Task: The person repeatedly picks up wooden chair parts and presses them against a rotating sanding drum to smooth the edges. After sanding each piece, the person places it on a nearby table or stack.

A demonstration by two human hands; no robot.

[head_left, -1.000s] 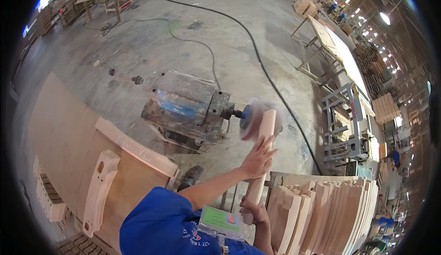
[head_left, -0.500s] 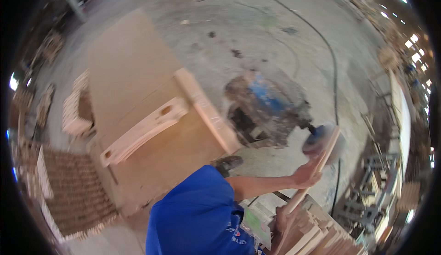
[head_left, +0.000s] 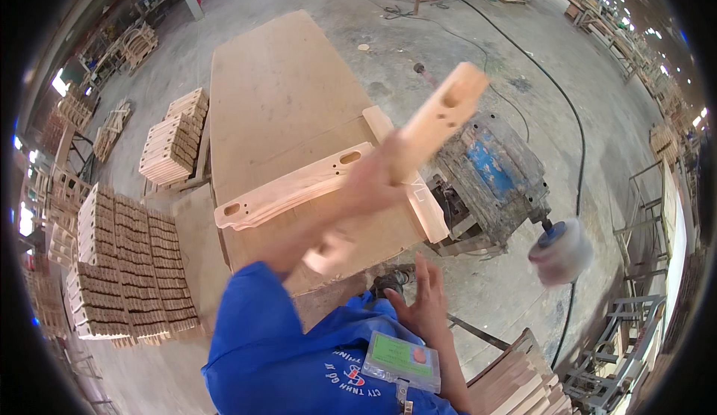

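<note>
Pale wood in the head view: a slotted wooden piece (head_left: 446, 109), tilted above the tabletop (head_left: 287, 79), clamped near its middle in the blurred left hand (head_left: 377, 172), probably for balance. In front of the blue shirt (head_left: 254, 325), a bare right hand (head_left: 424, 299), fingers apart, nothing between them. Flat on the tabletop, similar slotted slats (head_left: 291, 183), seemingly nested to stay aligned. Along its edge, a wooden bar (head_left: 427, 209), perhaps as a stop. Off to the right, a blurred wheel (head_left: 564, 254) on a blue-painted machine (head_left: 489, 165).
</note>
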